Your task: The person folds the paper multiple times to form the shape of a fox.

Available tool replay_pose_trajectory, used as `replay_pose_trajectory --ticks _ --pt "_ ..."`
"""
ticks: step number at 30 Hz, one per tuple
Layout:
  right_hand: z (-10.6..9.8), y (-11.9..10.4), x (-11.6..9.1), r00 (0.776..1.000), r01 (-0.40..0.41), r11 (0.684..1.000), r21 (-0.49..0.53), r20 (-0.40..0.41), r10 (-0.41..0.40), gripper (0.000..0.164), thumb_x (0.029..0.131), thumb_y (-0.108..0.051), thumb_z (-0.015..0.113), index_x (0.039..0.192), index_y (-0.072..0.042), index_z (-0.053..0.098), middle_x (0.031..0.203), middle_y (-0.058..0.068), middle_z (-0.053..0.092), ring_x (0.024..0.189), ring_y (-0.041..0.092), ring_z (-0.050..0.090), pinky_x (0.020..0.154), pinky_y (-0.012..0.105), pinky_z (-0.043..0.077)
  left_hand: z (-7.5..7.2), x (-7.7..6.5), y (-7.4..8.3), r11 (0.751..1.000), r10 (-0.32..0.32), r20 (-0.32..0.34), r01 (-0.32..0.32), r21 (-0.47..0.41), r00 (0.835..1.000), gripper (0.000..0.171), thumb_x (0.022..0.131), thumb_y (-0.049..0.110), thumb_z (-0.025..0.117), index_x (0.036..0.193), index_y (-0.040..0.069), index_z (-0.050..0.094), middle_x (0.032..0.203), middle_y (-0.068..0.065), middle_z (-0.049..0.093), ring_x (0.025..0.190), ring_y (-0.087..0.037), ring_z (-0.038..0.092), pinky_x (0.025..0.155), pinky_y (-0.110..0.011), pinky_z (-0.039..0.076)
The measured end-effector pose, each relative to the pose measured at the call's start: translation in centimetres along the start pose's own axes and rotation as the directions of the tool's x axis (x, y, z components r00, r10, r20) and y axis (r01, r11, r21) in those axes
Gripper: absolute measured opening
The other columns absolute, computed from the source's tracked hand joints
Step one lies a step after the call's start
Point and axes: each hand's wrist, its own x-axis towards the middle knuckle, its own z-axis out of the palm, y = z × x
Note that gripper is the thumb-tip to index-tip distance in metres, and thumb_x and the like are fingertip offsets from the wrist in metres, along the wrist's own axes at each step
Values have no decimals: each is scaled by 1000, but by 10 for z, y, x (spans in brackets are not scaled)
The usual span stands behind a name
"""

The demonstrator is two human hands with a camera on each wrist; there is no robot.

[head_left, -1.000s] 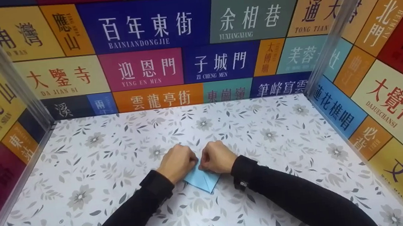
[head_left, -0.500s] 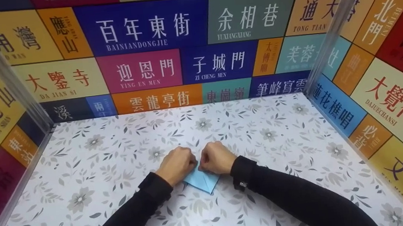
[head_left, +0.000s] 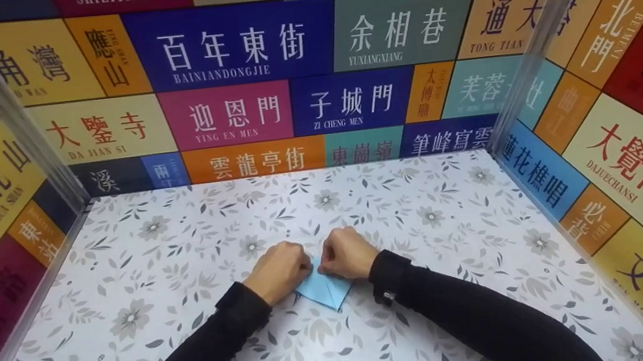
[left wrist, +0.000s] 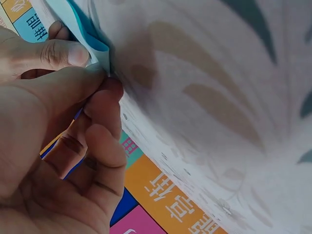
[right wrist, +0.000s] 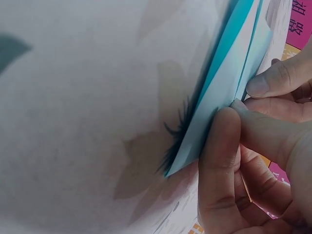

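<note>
A light blue sheet of paper [head_left: 327, 292], folded to a point towards the person, lies on the patterned table between the two hands. The left hand [head_left: 280, 271] pinches its far left part between thumb and forefinger; in the left wrist view that hand [left wrist: 73, 126] grips a corner of the paper [left wrist: 78, 29]. Close beside it, the right hand [head_left: 348, 254] pinches the far right part. From the right wrist, layered folds of the paper [right wrist: 214, 107] show, with the right hand's thumb and forefinger [right wrist: 222, 141] on its edge. Both hands cover the paper's far end.
The white table [head_left: 196, 349] has a grey leaf and flower print. Upright panels with coloured name blocks, such as the blue one [head_left: 232, 43], stand at the back and both sides. Clear corner posts [head_left: 540, 44] join them.
The left hand and wrist have shifted slightly towards the person, with the fingers still on the paper. The right hand and the paper stay nearly in place.
</note>
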Motion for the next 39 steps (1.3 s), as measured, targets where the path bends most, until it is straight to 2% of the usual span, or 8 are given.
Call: replay_pose_trajectory --ticks 3,6,11,15,20,27,32,39 --pt "-1 0 -2 1000 13 1000 -13 -6 -13 17 89 -6 97 76 -6 86 68 5 79 59 3 55 61 19 47 -1 -1 0 1000 1 6 -1 -8 1000 32 89 -6 76 63 11 67 67 3 55 63 -13 45 59 -28 38" --pt "-1 0 -3 1000 3 1000 -12 -15 -3 17 88 -6 98 76 -7 86 67 4 79 59 4 56 61 20 48 -2 -5 0 1000 -3 3 4 -14 1000 31 88 -5 77 63 12 69 67 3 59 63 -12 46 59 -27 39" --pt "2 -2 -3 1000 -30 1000 2 8 30 17 91 -10 98 78 -8 87 69 3 79 61 4 57 63 18 48 -3 -20 -1 998 -52 20 52 -27 998 36 90 -4 78 61 11 65 66 0 63 59 -10 46 56 -26 37" --pt "4 -3 -2 999 -41 999 6 6 41 18 91 -10 98 77 -8 87 69 4 79 60 4 56 61 19 47 -2 -28 2 997 -71 16 71 -3 997 32 93 -3 80 66 11 70 73 -3 70 63 -14 53 59 -28 46" --pt "4 -3 -3 999 -32 999 6 4 32 17 90 -9 98 78 -8 87 68 4 79 60 5 56 61 20 46 -1 -28 6 997 -77 16 76 33 997 28 95 -2 82 70 10 76 79 -5 74 68 -19 60 63 -34 54" --pt "0 -2 -3 1000 -27 1000 7 -8 27 17 90 -8 98 77 -7 87 68 3 78 60 5 56 62 20 46 -7 -26 7 996 -56 -1 56 69 998 27 92 -3 81 68 11 76 76 -5 73 66 -19 59 61 -34 52" --pt "-1 -1 -2 1000 -27 999 19 -1 27 16 90 -9 98 78 -6 87 69 4 79 62 4 56 63 19 47 -14 -34 3 996 -62 -2 62 63 998 32 89 -4 81 63 14 74 72 -2 71 63 -14 53 58 -31 48" --pt "0 -2 -3 999 -45 999 16 9 44 16 91 -10 98 78 -8 87 69 3 79 61 5 57 63 20 48 -15 -37 2 999 -8 -15 9 52 1000 19 92 0 85 80 13 88 76 -3 77 67 -17 66 64 -35 59"
